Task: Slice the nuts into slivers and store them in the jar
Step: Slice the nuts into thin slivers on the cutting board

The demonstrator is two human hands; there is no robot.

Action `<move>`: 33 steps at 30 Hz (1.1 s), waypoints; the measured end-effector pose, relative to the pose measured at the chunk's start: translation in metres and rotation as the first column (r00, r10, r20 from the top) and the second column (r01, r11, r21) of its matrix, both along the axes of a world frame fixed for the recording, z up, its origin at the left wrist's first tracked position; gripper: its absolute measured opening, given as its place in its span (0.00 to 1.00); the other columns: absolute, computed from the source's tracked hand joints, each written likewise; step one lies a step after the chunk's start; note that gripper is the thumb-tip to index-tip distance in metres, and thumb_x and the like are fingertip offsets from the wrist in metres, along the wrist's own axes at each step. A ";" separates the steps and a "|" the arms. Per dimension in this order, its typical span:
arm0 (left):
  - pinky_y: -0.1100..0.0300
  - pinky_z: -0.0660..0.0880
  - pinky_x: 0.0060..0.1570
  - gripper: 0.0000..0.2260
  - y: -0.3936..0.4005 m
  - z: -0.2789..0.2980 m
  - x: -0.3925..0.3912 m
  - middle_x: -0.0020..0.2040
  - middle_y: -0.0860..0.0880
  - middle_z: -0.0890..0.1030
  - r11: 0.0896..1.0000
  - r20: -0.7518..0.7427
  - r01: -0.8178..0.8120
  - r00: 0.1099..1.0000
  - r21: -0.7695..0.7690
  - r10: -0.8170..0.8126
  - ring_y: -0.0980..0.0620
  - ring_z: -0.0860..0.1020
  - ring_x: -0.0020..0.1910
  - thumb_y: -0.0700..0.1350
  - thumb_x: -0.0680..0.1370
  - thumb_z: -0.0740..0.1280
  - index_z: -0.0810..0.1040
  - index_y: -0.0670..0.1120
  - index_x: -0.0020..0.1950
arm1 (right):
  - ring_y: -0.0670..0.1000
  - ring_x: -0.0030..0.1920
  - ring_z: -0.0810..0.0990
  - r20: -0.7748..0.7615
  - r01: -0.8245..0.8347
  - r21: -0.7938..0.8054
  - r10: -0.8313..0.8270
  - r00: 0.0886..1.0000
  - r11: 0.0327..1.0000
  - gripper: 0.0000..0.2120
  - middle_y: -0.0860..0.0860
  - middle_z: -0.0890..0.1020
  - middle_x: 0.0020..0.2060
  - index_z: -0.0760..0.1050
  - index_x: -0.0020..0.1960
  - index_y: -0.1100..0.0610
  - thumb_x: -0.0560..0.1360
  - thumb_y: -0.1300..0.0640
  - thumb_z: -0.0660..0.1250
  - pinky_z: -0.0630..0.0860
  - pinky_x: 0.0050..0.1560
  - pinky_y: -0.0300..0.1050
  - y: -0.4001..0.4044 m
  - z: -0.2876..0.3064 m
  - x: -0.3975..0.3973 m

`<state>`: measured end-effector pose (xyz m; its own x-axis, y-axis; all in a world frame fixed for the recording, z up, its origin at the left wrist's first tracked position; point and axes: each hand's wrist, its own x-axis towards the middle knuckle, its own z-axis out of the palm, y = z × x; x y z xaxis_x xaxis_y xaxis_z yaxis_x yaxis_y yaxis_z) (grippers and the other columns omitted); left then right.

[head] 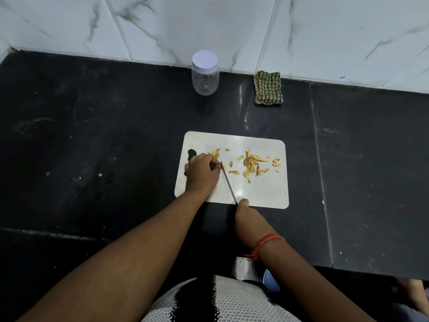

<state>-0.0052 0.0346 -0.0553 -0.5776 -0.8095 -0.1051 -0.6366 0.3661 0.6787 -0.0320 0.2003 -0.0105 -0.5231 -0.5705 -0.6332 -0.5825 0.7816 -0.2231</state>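
A white cutting board lies on the black counter. Yellow-brown nut slivers are scattered over its far half. My left hand rests on the board's left side, its fingers curled and pinching a nut against the board beside the blade; the nut is mostly hidden. My right hand grips the handle of a thin knife at the board's near edge, the blade running up-left to my left fingertips. A clear plastic jar with its white lid on stands at the back by the wall.
A folded green checked cloth lies at the back right of the jar against the marble wall. The black counter stretches wide left and right of the board; its front edge runs near my body.
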 end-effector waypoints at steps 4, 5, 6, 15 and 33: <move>0.55 0.61 0.54 0.05 -0.001 0.000 0.000 0.47 0.55 0.81 0.999 0.000 -0.034 0.999 0.003 0.034 0.51 0.74 0.52 0.40 0.77 0.67 0.81 0.49 0.44 | 0.55 0.39 0.75 0.083 0.055 -0.040 -0.052 0.995 0.998 0.15 0.57 0.77 0.40 0.61 0.65 0.65 0.79 0.68 0.53 0.69 0.37 0.44 0.008 0.002 0.001; 0.55 0.61 0.54 0.05 -0.001 0.000 0.000 0.47 0.54 0.81 0.999 -0.001 -0.038 0.999 -0.005 0.038 0.51 0.74 0.52 0.40 0.77 0.67 0.81 0.49 0.43 | 0.57 0.43 0.77 0.099 0.069 -0.031 -0.066 0.993 0.997 0.15 0.58 0.78 0.44 0.61 0.66 0.65 0.80 0.66 0.53 0.69 0.39 0.45 0.011 0.002 0.000; 0.55 0.61 0.54 0.05 -0.001 0.000 0.000 0.47 0.54 0.82 0.999 -0.003 -0.037 0.999 -0.011 0.037 0.51 0.74 0.52 0.40 0.77 0.68 0.81 0.49 0.43 | 0.59 0.48 0.79 0.112 0.082 -0.012 -0.080 0.990 0.997 0.15 0.60 0.79 0.49 0.61 0.66 0.64 0.80 0.64 0.54 0.69 0.42 0.45 0.013 0.002 0.000; 0.51 0.74 0.62 0.05 -0.010 0.006 0.009 0.48 0.57 0.79 0.986 -0.141 0.048 0.990 0.162 -0.025 0.50 0.77 0.55 0.41 0.81 0.67 0.82 0.48 0.50 | 0.50 0.40 0.76 0.311 0.242 -0.216 -0.169 0.935 0.946 0.03 0.51 0.78 0.42 0.66 0.53 0.54 0.81 0.55 0.59 0.68 0.37 0.44 0.029 0.011 -0.007; 0.48 0.68 0.53 0.08 0.007 0.001 0.010 0.51 0.52 0.79 0.844 0.208 0.356 0.933 -0.402 -0.294 0.47 0.75 0.52 0.53 0.78 0.69 0.80 0.51 0.52 | 0.49 0.22 0.63 0.710 0.702 -0.214 -0.385 0.589 0.680 0.05 0.51 0.68 0.28 0.64 0.50 0.57 0.82 0.56 0.58 0.63 0.21 0.40 0.032 0.023 -0.017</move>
<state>0.0049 0.0420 -0.0540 -0.8206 -0.5604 0.1115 -0.5028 0.8009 0.3251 -0.0494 0.2328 0.0126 -0.4550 -0.5820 -0.6740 0.2946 0.6159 -0.7307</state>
